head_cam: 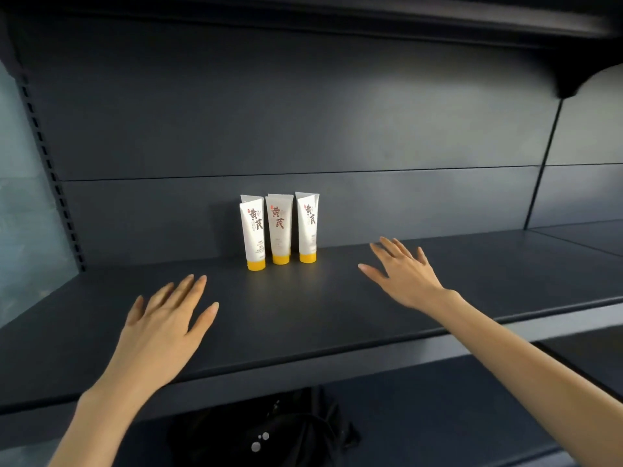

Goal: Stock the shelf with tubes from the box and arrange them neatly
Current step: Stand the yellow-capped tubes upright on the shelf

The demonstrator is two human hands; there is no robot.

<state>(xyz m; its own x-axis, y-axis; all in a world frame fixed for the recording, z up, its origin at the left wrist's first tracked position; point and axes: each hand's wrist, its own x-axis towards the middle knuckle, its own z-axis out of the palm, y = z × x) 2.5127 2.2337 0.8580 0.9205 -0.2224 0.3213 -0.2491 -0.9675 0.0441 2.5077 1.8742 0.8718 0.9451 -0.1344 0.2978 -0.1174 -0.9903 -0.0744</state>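
a small group of tubes (279, 227) is set upright on the shelf (303, 318), close to the back panel (303, 112) and a little left of centre. three tubes are counted in the front row. crimped tops of at least two more are seen just behind the outer ones, so the exact count cannot be told. the row is roughly aligned, with the leftmost tube set slightly forward and narrow gaps between neighbours. most of the shelf is unstocked, so the task is judged to be at an early stage: more tubes are to be fetched and lined up. the box is not in view.

the left hand (165, 325) is spread flat, palm down, over the front part of the shelf; nothing is gripped. the right hand (404, 274) is likewise spread and empty, further in and to the right of the tubes, apart from them. contact between either palm and the shelf cannot be confirmed.

the tubes are of smooth white plastic, flattened to a crimped seal at the top and rounded at the base, each stood on a yellow cap (256, 265). dark brush-style lettering is printed on the fronts. shelf and back panel are flat, matt and dark grey. a slotted upright (50, 170) is fitted at the left. a dark, unidentified object (269, 433) is seen on the lower shelf (438, 449)
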